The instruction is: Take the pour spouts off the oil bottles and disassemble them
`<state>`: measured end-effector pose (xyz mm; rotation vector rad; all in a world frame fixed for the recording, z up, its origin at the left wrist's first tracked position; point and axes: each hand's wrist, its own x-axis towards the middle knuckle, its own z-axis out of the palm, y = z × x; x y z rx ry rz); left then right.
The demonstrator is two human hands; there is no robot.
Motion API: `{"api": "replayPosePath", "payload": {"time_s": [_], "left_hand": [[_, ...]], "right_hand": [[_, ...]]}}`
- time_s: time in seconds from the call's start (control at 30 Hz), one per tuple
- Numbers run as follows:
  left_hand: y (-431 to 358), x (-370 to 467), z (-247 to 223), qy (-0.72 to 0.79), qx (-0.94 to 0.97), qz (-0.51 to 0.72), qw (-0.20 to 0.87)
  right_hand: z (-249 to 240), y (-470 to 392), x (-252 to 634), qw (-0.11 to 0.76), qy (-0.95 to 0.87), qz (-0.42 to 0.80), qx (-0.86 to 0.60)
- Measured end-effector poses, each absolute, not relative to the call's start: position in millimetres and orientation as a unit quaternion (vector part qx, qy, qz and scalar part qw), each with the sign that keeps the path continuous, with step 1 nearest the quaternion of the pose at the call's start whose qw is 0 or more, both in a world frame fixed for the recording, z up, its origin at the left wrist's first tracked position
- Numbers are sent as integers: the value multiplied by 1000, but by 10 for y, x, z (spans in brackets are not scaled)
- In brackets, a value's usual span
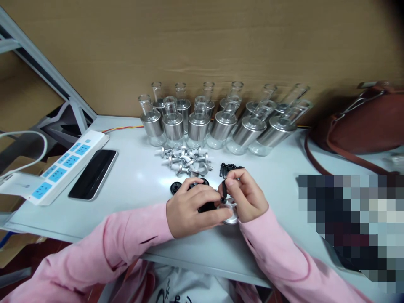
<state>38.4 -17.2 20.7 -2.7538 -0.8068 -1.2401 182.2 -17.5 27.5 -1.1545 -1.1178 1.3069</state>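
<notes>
My left hand (195,208) is closed around a round silver metal part (232,218), part of which its fingers hide. Pinched between the thumb and fingers of my right hand (248,195) is a small black piece (224,188), touching or just above the top of the silver part. Beside my left hand lie several black round caps (176,188), partly covered by the hand. A heap of small black pieces (227,169) sits just beyond my right hand. Farther back is a pile of silver metal fittings (186,161).
Two rows of glass bottles with metal bands (198,124) stand along the cardboard wall (202,42). At left are a white power strip (67,166) and a phone (94,174). A brown bag (362,122) rests at right, behind a blurred-out area.
</notes>
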Motion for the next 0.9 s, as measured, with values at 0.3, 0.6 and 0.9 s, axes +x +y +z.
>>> {"api": "replayPosePath", "payload": {"time_s": [0.3,0.6,0.9], "left_hand": [[-220,412,203,-271,-882,-386,-10],[-184,341,201,-282,-862,-412,-86],[-174,319,216,-281,-860,-417,-89]], "right_hand": [[203,-164,1822,504,-475,544,-473],[298,-63,2035,577,-531,410,-466],[337,-72,2053,529,-558,411,-490]]}}
